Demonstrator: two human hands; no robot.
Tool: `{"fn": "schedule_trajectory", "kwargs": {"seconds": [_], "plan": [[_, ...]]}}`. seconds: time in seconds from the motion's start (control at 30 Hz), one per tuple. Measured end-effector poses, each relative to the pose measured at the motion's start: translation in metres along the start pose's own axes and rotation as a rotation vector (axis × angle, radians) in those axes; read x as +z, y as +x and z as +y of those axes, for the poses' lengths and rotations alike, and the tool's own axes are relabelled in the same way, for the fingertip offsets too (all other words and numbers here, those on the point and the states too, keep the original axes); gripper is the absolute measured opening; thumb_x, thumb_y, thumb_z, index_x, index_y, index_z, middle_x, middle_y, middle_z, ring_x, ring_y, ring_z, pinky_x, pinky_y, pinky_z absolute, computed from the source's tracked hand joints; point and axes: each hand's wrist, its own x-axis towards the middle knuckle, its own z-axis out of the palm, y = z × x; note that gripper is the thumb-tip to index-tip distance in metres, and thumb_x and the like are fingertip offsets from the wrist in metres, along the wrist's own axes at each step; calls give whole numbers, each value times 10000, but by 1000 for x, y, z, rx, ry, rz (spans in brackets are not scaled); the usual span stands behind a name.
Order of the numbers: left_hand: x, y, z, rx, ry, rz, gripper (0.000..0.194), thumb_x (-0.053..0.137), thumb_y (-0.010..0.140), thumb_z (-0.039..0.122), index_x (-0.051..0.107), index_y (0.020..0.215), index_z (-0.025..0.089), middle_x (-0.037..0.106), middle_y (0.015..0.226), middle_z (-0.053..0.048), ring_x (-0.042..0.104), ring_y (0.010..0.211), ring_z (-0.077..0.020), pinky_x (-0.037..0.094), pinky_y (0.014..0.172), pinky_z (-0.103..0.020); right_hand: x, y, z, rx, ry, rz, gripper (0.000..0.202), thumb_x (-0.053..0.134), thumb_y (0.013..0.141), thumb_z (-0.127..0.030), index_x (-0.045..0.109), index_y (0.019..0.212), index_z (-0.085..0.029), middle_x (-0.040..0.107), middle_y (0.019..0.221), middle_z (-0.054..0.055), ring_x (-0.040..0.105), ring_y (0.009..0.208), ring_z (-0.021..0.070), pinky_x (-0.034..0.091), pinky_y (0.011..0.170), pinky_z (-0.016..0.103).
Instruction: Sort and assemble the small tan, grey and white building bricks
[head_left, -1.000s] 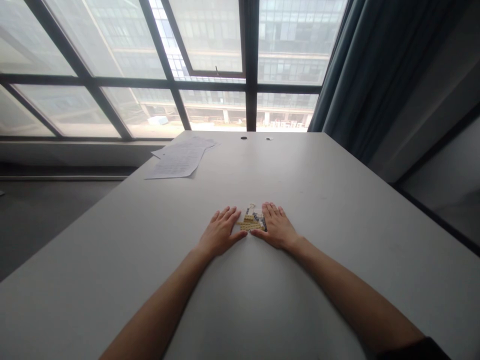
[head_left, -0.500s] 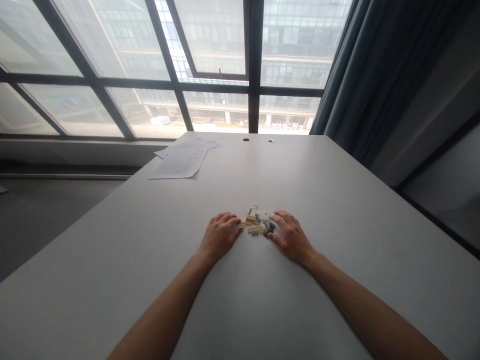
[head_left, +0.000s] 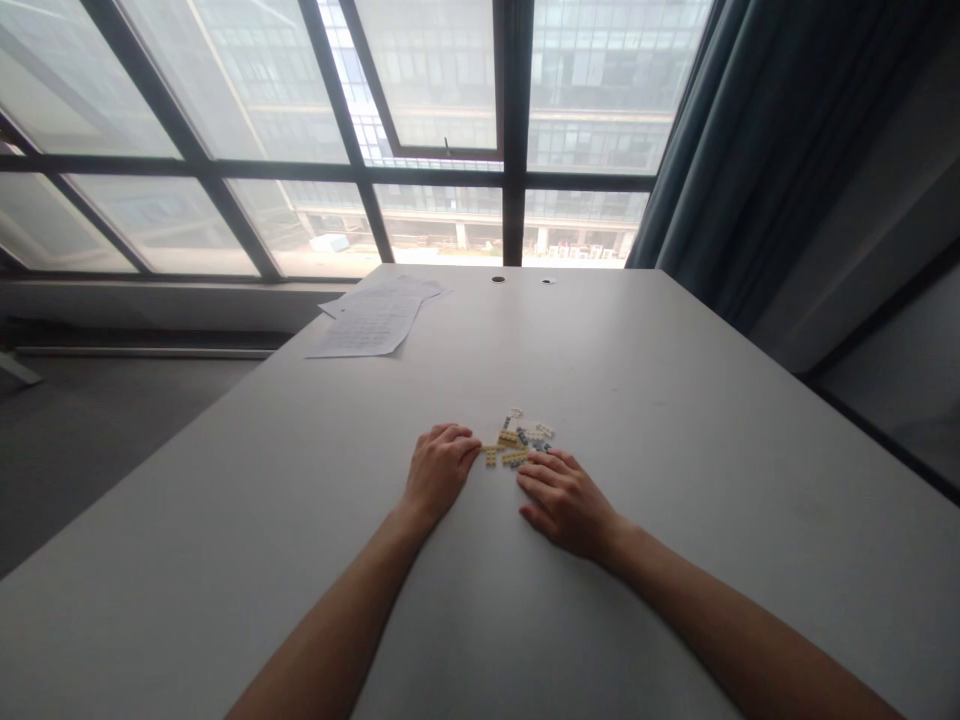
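Observation:
A small pile of toy building bricks (head_left: 509,438) in yellow, white and grey lies on the white table (head_left: 480,600) between my hands. My left hand (head_left: 441,465) rests at the left edge of the pile, thumb and fingertips pressed together at the end of a thin yellow brick (head_left: 490,448). At the near right side, my right hand (head_left: 559,500) lies low over the table with fingers stretched out and thumb apart. Its fingertips reach the nearest bricks and cover some grey ones. Nothing shows in its grasp.
Printed paper sheets (head_left: 373,320) lie at the table's far left. Two cable holes, one of them this dark hole (head_left: 498,280), are near the far edge. Beyond stand large windows (head_left: 442,215), with a dark blue curtain (head_left: 697,150) on the right.
My right hand has moved toward me, from the pile's right side to its near edge, uncovering white and grey bricks. My left fingers have drawn together. The view has shifted slightly.

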Motion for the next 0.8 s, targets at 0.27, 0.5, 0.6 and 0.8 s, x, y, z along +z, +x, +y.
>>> {"fn": "schedule_trajectory", "kwargs": {"seconds": [0.27,0.5,0.6,0.8], "plan": [[-30,-5,22,-39,-116,88,165,518,898,257,667,873,192,697,856,-48,612,858,-197,474,813,-332,-3,-2,-6,185,357,222,301,589,849,-291,616,1126,-177,669,1090,111,593,1025,245,456,934,428],[-46,-34,69,52,-350,6,114,539,898,214,642,851,204,677,787,-17,611,758,-154,482,711,-266,-8,-2,-38,670,1159,287,270,610,838,-411,651,818,-146,669,672,36,608,540,134,503,523,256],[-43,-43,70,52,-417,51,90,560,886,198,642,849,203,675,790,-18,612,760,-147,486,723,-264,-7,-5,-44,725,1213,301,238,668,793,-380,652,786,-144,660,636,22,599,520,125,490,501,240],[-36,-52,65,-4,-608,104,33,626,839,205,657,828,203,691,813,-25,643,778,-150,516,734,-264,-2,-9,-47,727,1203,396,176,729,739,-305,659,822,-165,651,645,-1,613,572,127,517,586,260]]}}
